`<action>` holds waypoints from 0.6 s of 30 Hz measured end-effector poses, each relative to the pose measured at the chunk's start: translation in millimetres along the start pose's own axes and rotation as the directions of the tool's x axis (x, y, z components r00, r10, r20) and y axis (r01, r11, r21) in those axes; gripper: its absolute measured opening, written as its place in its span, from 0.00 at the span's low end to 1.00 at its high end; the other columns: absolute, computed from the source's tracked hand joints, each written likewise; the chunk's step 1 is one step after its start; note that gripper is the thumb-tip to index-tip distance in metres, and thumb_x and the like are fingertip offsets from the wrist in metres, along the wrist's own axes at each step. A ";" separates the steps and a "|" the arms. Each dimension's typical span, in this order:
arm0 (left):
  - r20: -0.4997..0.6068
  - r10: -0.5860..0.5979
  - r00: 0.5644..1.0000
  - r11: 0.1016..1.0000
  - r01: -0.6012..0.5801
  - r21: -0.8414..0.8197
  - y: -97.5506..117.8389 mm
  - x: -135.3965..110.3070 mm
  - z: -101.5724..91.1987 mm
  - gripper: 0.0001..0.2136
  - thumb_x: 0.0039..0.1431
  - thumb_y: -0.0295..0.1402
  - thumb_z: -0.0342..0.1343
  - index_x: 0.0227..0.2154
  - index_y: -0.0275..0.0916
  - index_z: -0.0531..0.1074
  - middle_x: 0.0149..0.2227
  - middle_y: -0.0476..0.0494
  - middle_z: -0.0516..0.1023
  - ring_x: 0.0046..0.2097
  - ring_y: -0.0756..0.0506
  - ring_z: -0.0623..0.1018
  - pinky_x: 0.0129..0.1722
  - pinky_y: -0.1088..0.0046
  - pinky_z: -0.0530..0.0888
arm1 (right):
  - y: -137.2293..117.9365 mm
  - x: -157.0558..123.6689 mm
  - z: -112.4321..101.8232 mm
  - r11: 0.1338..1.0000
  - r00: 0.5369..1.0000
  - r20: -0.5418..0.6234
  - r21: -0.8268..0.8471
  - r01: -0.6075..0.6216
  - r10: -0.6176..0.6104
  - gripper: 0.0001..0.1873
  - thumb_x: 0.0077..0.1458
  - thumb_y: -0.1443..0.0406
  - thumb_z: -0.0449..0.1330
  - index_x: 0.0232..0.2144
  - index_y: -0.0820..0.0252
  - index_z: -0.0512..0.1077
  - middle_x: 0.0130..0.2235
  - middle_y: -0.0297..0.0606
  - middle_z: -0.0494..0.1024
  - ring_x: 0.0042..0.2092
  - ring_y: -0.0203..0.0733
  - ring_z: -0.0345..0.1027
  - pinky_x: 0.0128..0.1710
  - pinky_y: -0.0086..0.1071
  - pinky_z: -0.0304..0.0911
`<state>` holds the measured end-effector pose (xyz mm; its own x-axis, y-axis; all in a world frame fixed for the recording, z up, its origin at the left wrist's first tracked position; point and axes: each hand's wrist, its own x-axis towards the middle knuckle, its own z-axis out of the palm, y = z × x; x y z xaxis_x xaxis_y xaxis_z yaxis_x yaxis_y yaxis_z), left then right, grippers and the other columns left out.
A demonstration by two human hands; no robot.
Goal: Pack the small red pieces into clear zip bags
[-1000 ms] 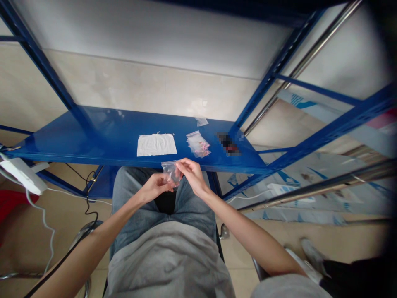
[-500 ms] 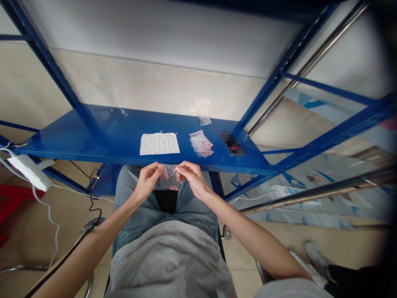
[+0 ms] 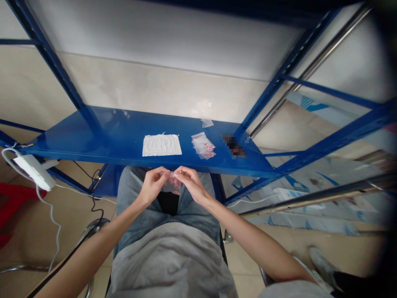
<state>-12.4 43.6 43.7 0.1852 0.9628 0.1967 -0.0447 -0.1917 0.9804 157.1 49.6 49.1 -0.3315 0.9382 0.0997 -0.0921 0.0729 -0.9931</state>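
Observation:
Both my hands are raised over my jeans, just below the front edge of a blue metal shelf. My left hand and my right hand pinch the top edge of a small clear zip bag between thumbs and fingers. The fingers hide most of the bag. On the shelf, a white sheet of cloth or paper lies nearest my hands. To its right are a clear bag of small pink pieces, a small empty-looking clear bag and a blurred dark object.
Blue shelf uprights rise on both sides, with a chrome pole at the right. A white power strip hangs at the left with cables. A red stool stands on the tiled floor.
My hands have moved closer together and slightly higher. The bag is now pinched at its top edge rather than held spread between them. The view has shifted slightly.

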 end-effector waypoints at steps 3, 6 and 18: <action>-0.001 -0.006 1.000 1.000 0.006 -0.029 -4.5 -3.2 5.0 0.15 0.61 0.43 0.55 0.27 0.36 0.74 0.25 0.46 0.76 0.29 0.48 0.73 0.33 0.74 0.69 | -0.2 -1.1 3.6 1.000 1.000 0.011 -0.020 0.004 -0.004 0.15 0.55 0.54 0.61 0.27 0.60 0.70 0.25 0.33 0.72 0.27 0.35 0.63 0.28 0.29 0.60; -0.036 -0.004 0.999 0.999 0.003 -0.032 -7.2 -3.9 8.4 0.15 0.62 0.42 0.55 0.26 0.36 0.73 0.24 0.48 0.74 0.27 0.50 0.71 0.30 0.75 0.67 | 0.0 -0.3 5.9 1.000 1.000 -0.014 -0.011 0.013 -0.013 0.15 0.55 0.55 0.61 0.26 0.60 0.69 0.23 0.32 0.70 0.25 0.34 0.62 0.27 0.28 0.58; -0.022 0.045 0.999 0.997 -0.043 0.071 6.6 -5.6 1.1 0.14 0.61 0.42 0.56 0.29 0.35 0.74 0.27 0.45 0.78 0.29 0.49 0.75 0.32 0.74 0.69 | -2.9 -0.5 -1.3 0.998 0.998 0.056 -0.062 0.012 -0.008 0.15 0.55 0.54 0.61 0.28 0.60 0.71 0.25 0.32 0.71 0.27 0.34 0.63 0.28 0.28 0.59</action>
<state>-12.6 36.7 49.1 0.1618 0.9571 0.2402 0.0168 -0.2460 0.9691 158.8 49.4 51.9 -0.3833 0.9169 0.1111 -0.0372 0.1048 -0.9938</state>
